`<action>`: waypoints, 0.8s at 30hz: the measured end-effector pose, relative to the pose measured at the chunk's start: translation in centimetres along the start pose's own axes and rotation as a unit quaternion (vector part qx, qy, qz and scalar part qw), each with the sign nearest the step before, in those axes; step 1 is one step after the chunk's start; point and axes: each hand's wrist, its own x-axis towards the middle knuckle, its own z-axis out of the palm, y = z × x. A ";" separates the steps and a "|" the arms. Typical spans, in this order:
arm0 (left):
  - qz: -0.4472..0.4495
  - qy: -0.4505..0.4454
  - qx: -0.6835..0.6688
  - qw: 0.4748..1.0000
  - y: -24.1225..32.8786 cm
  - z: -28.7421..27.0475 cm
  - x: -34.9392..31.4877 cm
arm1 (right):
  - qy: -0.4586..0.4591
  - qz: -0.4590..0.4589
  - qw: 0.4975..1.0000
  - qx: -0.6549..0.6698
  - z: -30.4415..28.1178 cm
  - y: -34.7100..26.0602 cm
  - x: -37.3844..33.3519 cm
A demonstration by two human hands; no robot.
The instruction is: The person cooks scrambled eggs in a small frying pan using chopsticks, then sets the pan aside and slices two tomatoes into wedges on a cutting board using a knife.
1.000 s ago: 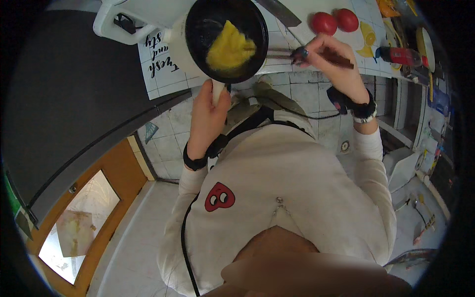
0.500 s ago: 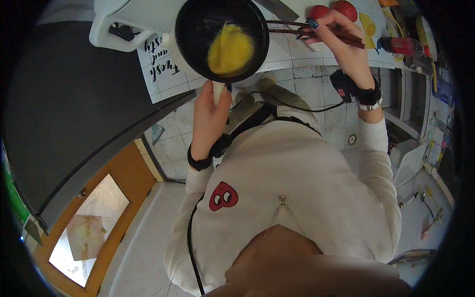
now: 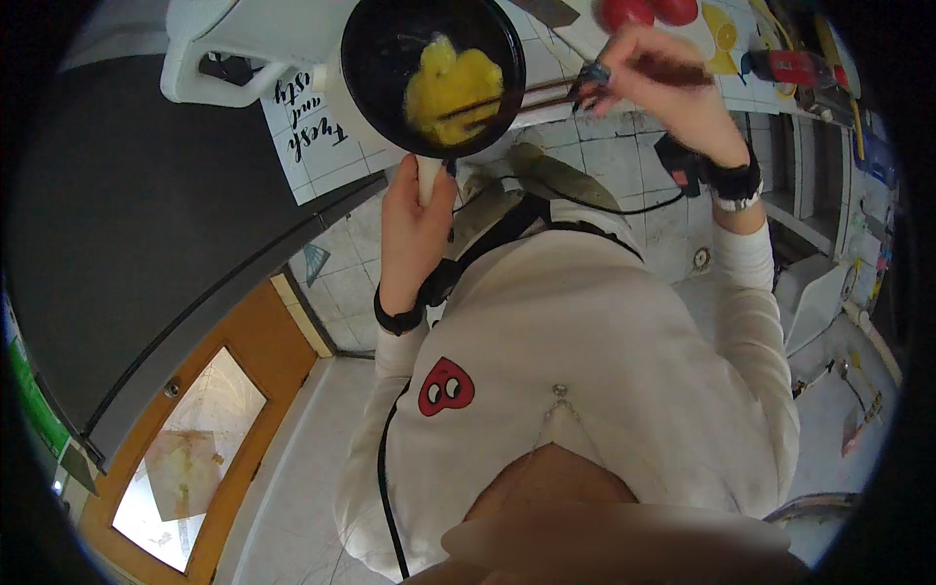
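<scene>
My left hand (image 3: 414,229) is closed around the pale handle (image 3: 428,178) of a black frying pan (image 3: 375,73). Yellow cooked egg (image 3: 450,83) lies in a soft folded mass toward the pan's right side. With my right hand (image 3: 658,88) I grip a pair of dark brown chopsticks (image 3: 546,95), and their tips reach over the rim into the lower part of the egg. The right fingers are somewhat blurred by motion.
A large white jug-like container with a handle (image 3: 229,83) stands left of the pan. At the far right are red round fruits (image 3: 626,12), a lemon slice (image 3: 720,31) and a red bottle (image 3: 795,68). A blade-like grey piece (image 3: 548,10) lies beyond the pan.
The chopsticks have swung down and left, from the pan's right rim into the egg. The egg has changed shape, spreading to the right. My left hand keeps hold of the handle.
</scene>
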 end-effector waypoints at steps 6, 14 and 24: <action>-0.017 0.008 -0.026 0.999 0.1 0.0 -0.1 | 0.014 0.018 1.000 -0.017 -0.1 0.9 -0.1; -0.017 0.000 -0.004 1.000 0.2 -0.4 -0.2 | 0.096 -0.034 0.989 -0.110 0.2 1.8 -0.3; -0.006 -0.008 0.006 1.000 0.3 -0.3 -0.4 | 0.131 0.007 0.991 -0.025 0.2 0.8 -0.9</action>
